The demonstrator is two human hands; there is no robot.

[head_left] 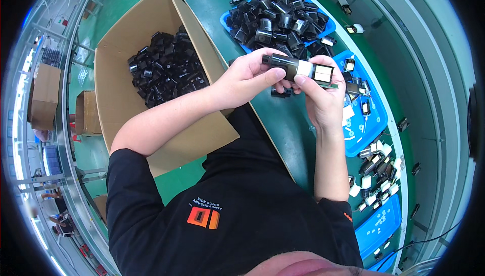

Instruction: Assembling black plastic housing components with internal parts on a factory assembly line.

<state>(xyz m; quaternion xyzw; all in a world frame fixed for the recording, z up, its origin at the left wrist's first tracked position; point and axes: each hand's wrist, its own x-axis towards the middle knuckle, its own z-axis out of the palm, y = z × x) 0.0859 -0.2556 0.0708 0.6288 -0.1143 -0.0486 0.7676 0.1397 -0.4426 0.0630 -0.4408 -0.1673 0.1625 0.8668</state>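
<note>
My left hand (252, 76) is closed around a glossy black plastic housing (284, 63), its thumb lying along the side. In my right hand (324, 96) is a black-and-white part (323, 74) with a pale rectangular panel, pinched between thumb and fingers. A white section (304, 67) shows between the two, and the housing and the part meet end to end in one line. Whether they are joined or only touching, I cannot tell. Both are held above the green worktable (283, 119). A few loose black pieces (282, 93) lie on it beneath my hands.
An open cardboard box (118, 69) with many black housings stands at my left. Beyond my hands, a blue tray (331, 27) is heaped with similar ones. To the right, another blue tray (376, 119) holds parts and small rings, near loose black-and-white parts (376, 167) and a third blue tray (371, 235).
</note>
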